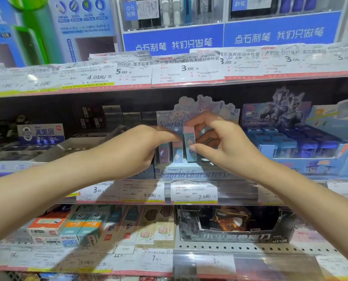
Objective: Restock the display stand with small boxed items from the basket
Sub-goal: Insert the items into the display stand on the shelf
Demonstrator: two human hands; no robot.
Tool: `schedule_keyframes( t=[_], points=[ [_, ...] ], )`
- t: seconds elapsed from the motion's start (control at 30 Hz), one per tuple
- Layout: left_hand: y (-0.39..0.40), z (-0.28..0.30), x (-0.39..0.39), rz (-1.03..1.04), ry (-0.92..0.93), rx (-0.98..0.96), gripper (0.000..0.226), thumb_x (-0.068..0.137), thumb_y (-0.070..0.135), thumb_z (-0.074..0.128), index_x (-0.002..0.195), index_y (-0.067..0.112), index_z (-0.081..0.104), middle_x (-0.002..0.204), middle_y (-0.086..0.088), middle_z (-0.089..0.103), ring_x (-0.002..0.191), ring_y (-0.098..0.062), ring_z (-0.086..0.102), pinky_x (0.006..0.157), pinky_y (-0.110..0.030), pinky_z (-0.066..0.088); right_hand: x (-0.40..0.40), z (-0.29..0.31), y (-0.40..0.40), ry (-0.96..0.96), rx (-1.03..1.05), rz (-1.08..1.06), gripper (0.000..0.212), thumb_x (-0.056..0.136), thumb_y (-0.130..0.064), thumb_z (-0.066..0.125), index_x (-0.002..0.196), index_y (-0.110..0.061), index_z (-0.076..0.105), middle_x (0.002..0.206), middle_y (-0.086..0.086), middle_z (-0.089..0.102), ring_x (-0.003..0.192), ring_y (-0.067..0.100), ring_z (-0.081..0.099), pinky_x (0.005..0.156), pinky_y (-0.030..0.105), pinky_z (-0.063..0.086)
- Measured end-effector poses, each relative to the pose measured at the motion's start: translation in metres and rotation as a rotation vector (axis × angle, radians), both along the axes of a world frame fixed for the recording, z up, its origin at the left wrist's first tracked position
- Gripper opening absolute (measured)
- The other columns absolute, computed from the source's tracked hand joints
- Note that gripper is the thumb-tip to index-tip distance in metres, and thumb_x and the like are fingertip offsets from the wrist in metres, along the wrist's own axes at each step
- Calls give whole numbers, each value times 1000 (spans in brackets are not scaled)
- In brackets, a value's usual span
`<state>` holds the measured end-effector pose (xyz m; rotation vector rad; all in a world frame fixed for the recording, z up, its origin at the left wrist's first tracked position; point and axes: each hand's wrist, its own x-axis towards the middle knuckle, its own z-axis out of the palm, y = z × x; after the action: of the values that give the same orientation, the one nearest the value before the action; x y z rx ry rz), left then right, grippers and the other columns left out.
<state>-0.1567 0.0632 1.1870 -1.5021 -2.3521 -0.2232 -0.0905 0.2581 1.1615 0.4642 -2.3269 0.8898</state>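
A pastel Sanrio display stand sits on the middle shelf with a cartoon header card. My right hand pinches a small pink and blue boxed item, upright, just above the stand's slots. My left hand reaches in from the left; its fingertips touch the top of a boxed item standing in the stand. Another small box stands to its left. The basket is not in view.
A blue tray of boxed items stands right of the stand. A dark grey display sits to the left. Price labels line the shelf edge. The lower shelf holds eraser boxes and a black display carton.
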Motion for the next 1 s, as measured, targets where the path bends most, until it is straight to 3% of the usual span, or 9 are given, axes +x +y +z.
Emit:
schedule_keyframes(
  t=[0.13, 0.27, 0.43, 0.53, 0.73, 0.83, 0.87, 0.93, 1.0],
  points=[
    [-1, -1, -2, 25, -32, -2, 65, 80, -11, 36, 133, 25, 48, 137, -1, 53, 113, -23, 58, 89, -40, 49, 1, -2, 1, 14, -29, 20, 44, 79, -10, 69, 91, -45, 45, 96, 5, 65, 75, 15, 67, 62, 18, 49],
    [-2, 0, -4, 39, -67, -4, 64, 80, -10, 36, 131, 27, 49, 137, 1, 52, 89, -24, 66, 78, -39, 52, -1, -6, 5, -27, -52, 42, 33, 80, -9, 68, 96, -33, 52, 96, 9, 63, 74, 15, 66, 68, 28, 55],
    [-2, 0, -6, 37, -86, -23, 65, 80, -9, 34, 131, 30, 49, 131, -2, 58, 79, -26, 66, 74, -40, 53, -2, -14, 9, 120, 73, -92, 19, 81, -12, 58, 98, -16, 67, 83, -3, 59, 72, 3, 54, 62, 9, 41],
    [-1, 1, -4, 31, -70, 0, 64, 80, -10, 35, 129, 27, 52, 131, 0, 59, 88, -23, 66, 79, -34, 51, -4, -10, 10, 152, 62, -109, 33, 75, -2, 46, 96, -11, 70, 94, -1, 55, 89, 5, 51, 80, 6, 37],
    [-2, 3, -4, 27, -80, -13, 64, 79, -11, 35, 129, 25, 52, 127, -2, 62, 100, -23, 63, 88, -34, 48, -5, 1, 4, 117, 111, -198, 37, 72, -6, 39, 88, -11, 72, 92, -4, 56, 89, 14, 55, 78, 18, 41],
    [-1, 4, -3, 44, -91, -32, 64, 79, -12, 34, 129, 25, 52, 128, -3, 61, 85, -1, 61, 79, -13, 47, -5, 0, -1, 93, 136, -198, 36, 70, -6, 39, 83, -8, 73, 92, 0, 62, 91, 18, 58, 82, 26, 44],
    [-1, 5, -3, 44, -104, -40, 64, 80, -12, 35, 129, 24, 52, 129, -2, 60, 77, 7, 57, 69, -3, 41, -5, -1, -1, 89, 135, -189, 36, 69, -5, 39, 83, -7, 72, 91, 0, 62, 91, 17, 59, 84, 25, 44],
    [-1, 7, -5, 54, -131, -55, 64, 80, -10, 34, 129, 29, 52, 125, -4, 63, 68, 5, 57, 60, -5, 40, -3, 1, 0, 77, 135, -170, 39, 69, -2, 38, 85, -7, 73, 90, -5, 60, 90, 12, 58, 84, 16, 43],
    [0, 7, -6, 56, -136, -44, 65, 81, -8, 34, 128, 32, 52, 121, -4, 64, 80, -5, 62, 68, -13, 44, -3, 7, 3, 14, 123, -143, 44, 68, -3, 36, 89, -8, 74, 91, -5, 61, 88, 6, 56, 82, 4, 39]
  ],
)
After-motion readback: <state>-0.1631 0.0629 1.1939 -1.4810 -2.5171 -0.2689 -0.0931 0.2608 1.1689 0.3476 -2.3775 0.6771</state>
